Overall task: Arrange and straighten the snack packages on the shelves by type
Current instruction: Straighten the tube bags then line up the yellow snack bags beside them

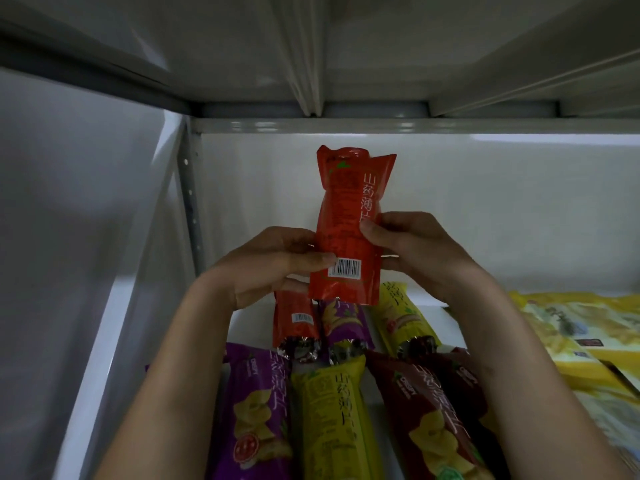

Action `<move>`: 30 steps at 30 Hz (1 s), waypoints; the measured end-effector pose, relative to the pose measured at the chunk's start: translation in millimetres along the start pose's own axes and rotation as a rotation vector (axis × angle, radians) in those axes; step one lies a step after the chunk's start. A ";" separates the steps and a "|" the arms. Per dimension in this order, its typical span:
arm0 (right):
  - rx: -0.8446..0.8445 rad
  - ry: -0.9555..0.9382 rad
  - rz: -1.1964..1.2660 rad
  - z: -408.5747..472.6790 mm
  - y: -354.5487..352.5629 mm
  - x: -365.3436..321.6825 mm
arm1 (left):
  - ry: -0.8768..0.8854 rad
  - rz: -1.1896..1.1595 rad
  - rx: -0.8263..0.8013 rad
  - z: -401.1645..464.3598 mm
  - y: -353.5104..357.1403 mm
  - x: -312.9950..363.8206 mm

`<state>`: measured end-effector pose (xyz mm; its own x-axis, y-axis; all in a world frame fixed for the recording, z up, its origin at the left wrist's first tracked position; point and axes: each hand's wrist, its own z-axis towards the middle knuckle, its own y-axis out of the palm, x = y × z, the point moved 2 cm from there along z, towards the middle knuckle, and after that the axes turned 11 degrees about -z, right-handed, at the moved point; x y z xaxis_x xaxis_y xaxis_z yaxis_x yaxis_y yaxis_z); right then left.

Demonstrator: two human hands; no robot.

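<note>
An orange-red snack package (349, 209) is held upright above the shelf, its barcode side toward me. My left hand (273, 265) grips its lower left edge, thumb across the barcode area. My right hand (412, 247) pinches its right edge. Below them, long packages lie on the white shelf: another orange-red one (294, 323), a purple one (343, 320) and a yellow-green one (401, 317) in the back row. In the front row lie a purple one (256, 410), a yellow-green one (332, 420) and a dark red one (433, 410).
Flat yellow bags (585, 334) lie stacked at the shelf's right. A white back wall (485, 209) and a metal upright (190, 202) on the left bound the shelf. The upper shelf's underside (311, 64) hangs close overhead.
</note>
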<state>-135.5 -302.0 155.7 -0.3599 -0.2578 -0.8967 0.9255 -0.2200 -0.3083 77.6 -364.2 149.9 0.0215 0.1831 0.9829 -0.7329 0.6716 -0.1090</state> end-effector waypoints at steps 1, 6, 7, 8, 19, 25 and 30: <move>-0.001 -0.003 0.007 -0.2 -0.6 -0.4 | 0.001 -0.033 -0.011 -0.5 0.6 0.5; -0.192 0.018 0.061 -3.9 8.7 -5.7 | 0.063 -0.197 0.109 3.1 4.8 3.1; -0.205 0.018 0.070 -4.2 9.9 -6.8 | 0.075 -0.217 0.126 3.6 4.7 3.8; -0.200 0.013 0.067 -3.8 10.9 -7.7 | 0.083 -0.229 0.136 3.6 5.0 4.3; 0.005 -0.015 0.002 -6.5 22.4 -9.5 | 0.099 -0.213 0.176 3.1 9.8 6.4; -0.076 0.007 -0.015 -6.9 22.6 -11.7 | 0.172 -0.258 0.296 3.6 9.6 8.4; 0.047 -0.043 0.058 -7.3 16.4 -12.0 | 0.157 -0.197 0.277 3.3 11.2 7.2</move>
<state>-115.2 -295.7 159.0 -0.3120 -0.3116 -0.8975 0.9387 -0.2471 -0.2405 67.3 -357.7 156.2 0.2686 0.1924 0.9438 -0.8602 0.4889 0.1451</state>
